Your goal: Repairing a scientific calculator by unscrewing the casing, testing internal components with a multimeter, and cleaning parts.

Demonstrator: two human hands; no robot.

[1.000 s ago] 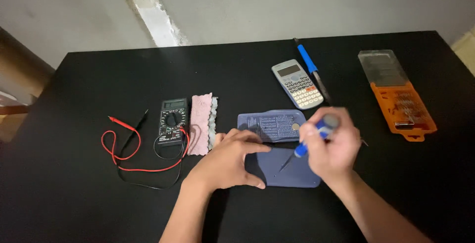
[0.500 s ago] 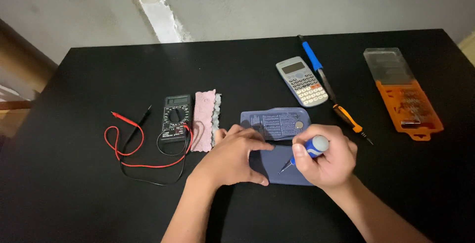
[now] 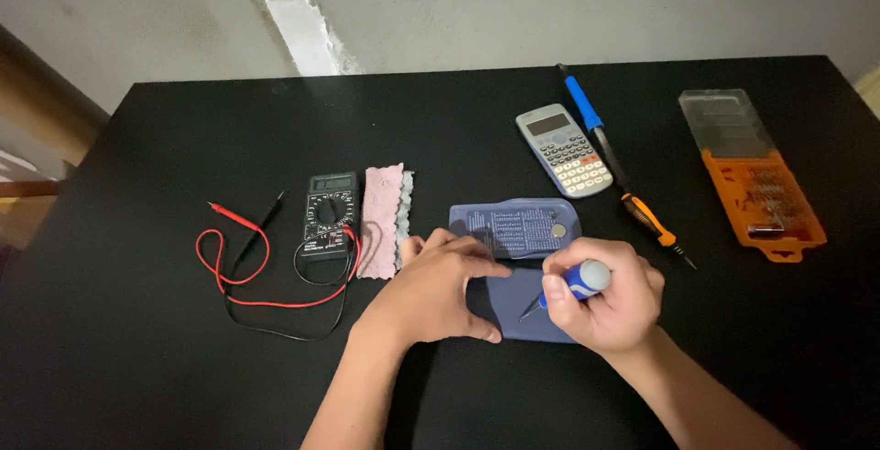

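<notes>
A blue-grey calculator back (image 3: 519,278) lies face down on the black table (image 3: 165,367), its upper part printed and carrying a small round cell. My left hand (image 3: 438,289) presses flat on its left side, fingers spread over the case. My right hand (image 3: 607,301) grips a small blue-handled screwdriver (image 3: 572,284) with a pale cap; the tip points down-left onto the lower half of the case. Both hands sit close together over it.
A grey calculator (image 3: 564,149) lies beyond, with a blue-handled tool (image 3: 587,115) and an orange-and-black screwdriver (image 3: 653,224) beside it. An orange bit case (image 3: 753,179) with clear lid sits at right. At left are a multimeter (image 3: 329,214) with red and black leads (image 3: 246,271) and a pink cloth (image 3: 382,220).
My right hand has come down and left with the screwdriver, from raised above the case to tip resting on it. My left hand stays on the case.
</notes>
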